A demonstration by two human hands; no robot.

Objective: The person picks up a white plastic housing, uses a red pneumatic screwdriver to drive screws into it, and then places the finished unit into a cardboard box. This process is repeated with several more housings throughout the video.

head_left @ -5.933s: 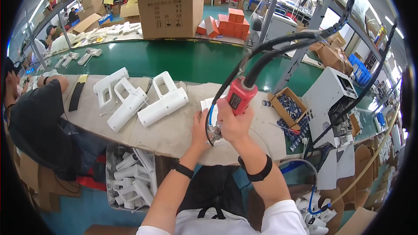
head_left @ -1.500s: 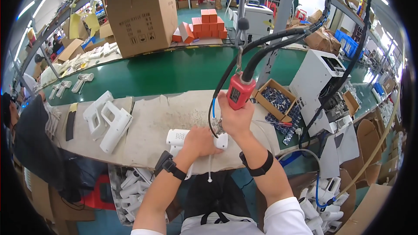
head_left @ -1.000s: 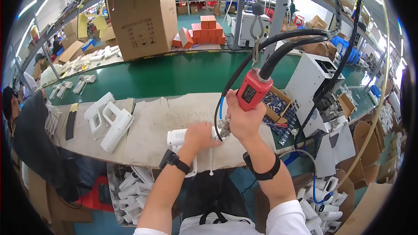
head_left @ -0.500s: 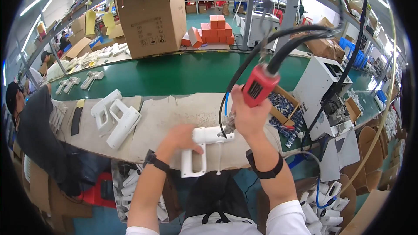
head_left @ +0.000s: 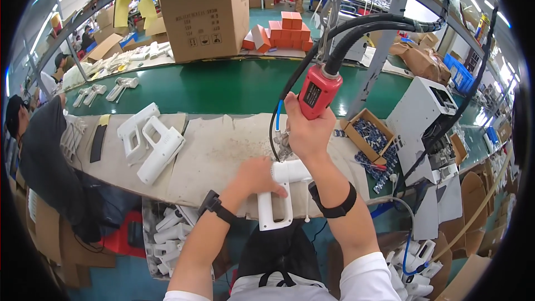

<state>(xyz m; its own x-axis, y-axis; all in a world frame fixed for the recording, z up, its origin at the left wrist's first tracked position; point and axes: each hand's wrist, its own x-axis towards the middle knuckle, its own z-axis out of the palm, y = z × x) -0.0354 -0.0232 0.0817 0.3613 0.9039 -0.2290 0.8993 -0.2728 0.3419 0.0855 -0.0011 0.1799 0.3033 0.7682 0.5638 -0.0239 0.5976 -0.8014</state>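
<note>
My right hand [head_left: 310, 132] is wrapped round a red power screwdriver [head_left: 320, 93], which hangs upright from thick black hoses. Its metal front end [head_left: 283, 146] points down at the white plastic handheld housing [head_left: 295, 171], just behind the barrel; whether it touches is hard to tell. The housing lies on the cardboard-covered bench edge with its looped handle toward me. My left hand [head_left: 257, 177] grips the housing where barrel and handle meet, thumb over the handle. A thin white cord with a small end piece [head_left: 307, 219] hangs from the housing. Part of the barrel is hidden behind my right wrist.
Two more white housings [head_left: 163, 153] lie at left beside a black strip [head_left: 98, 143]. A cardboard tray [head_left: 362, 144] of small blue-and-silver parts and a grey machine [head_left: 415, 108] stand at right. Beyond runs a green conveyor [head_left: 223, 89]. A person's dark sleeve [head_left: 44, 161] shows far left.
My left hand and the housing have shifted right. The red screwdriver has moved slightly left and stands more upright, its front end now behind the barrel. The whole view has turned a little.
</note>
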